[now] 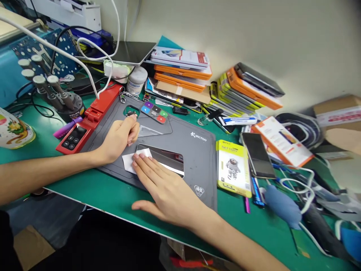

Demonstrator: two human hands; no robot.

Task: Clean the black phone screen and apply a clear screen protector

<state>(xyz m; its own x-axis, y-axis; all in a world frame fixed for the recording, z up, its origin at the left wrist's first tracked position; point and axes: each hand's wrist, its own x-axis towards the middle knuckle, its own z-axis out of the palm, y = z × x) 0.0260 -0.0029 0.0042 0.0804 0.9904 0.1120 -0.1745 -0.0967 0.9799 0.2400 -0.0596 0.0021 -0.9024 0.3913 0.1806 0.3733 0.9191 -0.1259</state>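
Note:
A phone (165, 158) with a glossy screen lies flat on a grey work mat (194, 150). My right hand (163, 188) rests on it with fingers stretched out, pressing a small white wipe (130, 161) onto the phone's left end. My left hand (120, 137) sits just beyond the wipe, loosely curled with thumb and fingertips pinched together; what they hold, if anything, is too small to make out. A small colourful card (154, 111) lies on the mat behind that hand.
A red tool holder (90, 116) lies left of the mat, with screwdrivers in a stand (53, 92). Stacks of boxed screen protectors (183, 71) line the wall. A yellow package (233, 167), another phone (257, 154), cables and a blue blower (282, 209) crowd the right side.

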